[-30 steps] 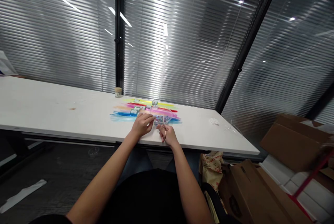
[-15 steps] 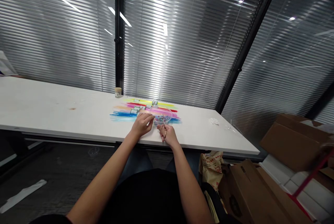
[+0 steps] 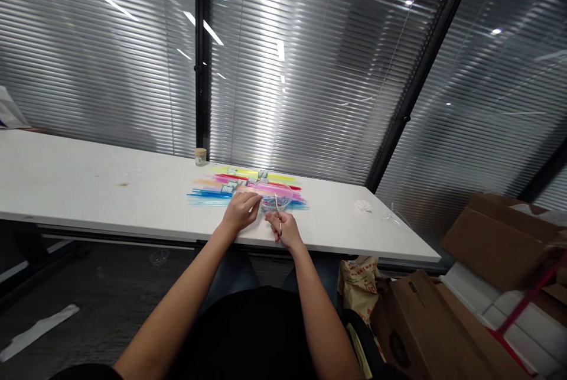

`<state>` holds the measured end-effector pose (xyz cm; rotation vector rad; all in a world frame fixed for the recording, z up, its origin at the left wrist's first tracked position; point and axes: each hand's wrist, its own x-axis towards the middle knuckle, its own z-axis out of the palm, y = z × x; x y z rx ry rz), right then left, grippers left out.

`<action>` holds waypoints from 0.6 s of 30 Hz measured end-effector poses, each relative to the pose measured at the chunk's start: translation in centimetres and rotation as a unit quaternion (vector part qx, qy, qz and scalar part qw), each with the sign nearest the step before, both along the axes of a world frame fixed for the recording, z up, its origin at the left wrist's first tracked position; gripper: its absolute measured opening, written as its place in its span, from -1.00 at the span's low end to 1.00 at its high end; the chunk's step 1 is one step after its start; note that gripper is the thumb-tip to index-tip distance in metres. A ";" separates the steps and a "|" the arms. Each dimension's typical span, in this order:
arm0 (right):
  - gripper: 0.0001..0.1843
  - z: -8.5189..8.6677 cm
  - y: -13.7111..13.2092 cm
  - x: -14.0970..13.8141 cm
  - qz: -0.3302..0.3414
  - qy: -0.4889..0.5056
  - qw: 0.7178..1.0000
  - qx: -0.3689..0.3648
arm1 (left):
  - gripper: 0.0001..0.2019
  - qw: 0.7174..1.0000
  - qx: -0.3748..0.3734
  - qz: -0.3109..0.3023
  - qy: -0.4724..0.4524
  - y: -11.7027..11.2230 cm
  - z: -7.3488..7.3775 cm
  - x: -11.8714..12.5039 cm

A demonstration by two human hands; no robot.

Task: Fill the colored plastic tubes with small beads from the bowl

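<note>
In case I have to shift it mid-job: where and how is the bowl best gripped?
Probably take the bowl by its rim at the right, coming from that side: the round edge looks uncovered there, while the left hand and the scissors in the right hand crowd its left and near sides. Keep it level, since small bits lie inside.

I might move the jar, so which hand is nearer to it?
Left. The left hand is in front and to the right of the jar; the right hand, holding scissors, is farther right.
</note>
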<state>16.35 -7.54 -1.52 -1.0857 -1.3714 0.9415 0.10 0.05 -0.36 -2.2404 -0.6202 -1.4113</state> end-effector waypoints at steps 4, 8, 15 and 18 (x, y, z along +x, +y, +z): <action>-0.52 -0.5 0.3 0.1 -0.003 -0.016 1.000 0.002 | -0.78 1.000 0.004 -0.014 0.012 0.0 -0.1 0.0; -0.52 -0.7 0.5 0.2 -0.008 -0.029 1.000 0.000 | -0.78 1.000 -0.005 -0.012 0.019 0.0 -0.1 0.0; -0.51 -0.5 0.4 0.2 -0.003 -0.033 0.999 0.011 | -0.78 0.999 0.038 -0.035 0.014 -0.2 0.1 0.0; -0.50 -0.5 0.4 0.3 -0.005 -0.043 0.999 0.010 | -0.79 0.998 0.049 -0.041 0.009 -0.1 0.1 0.1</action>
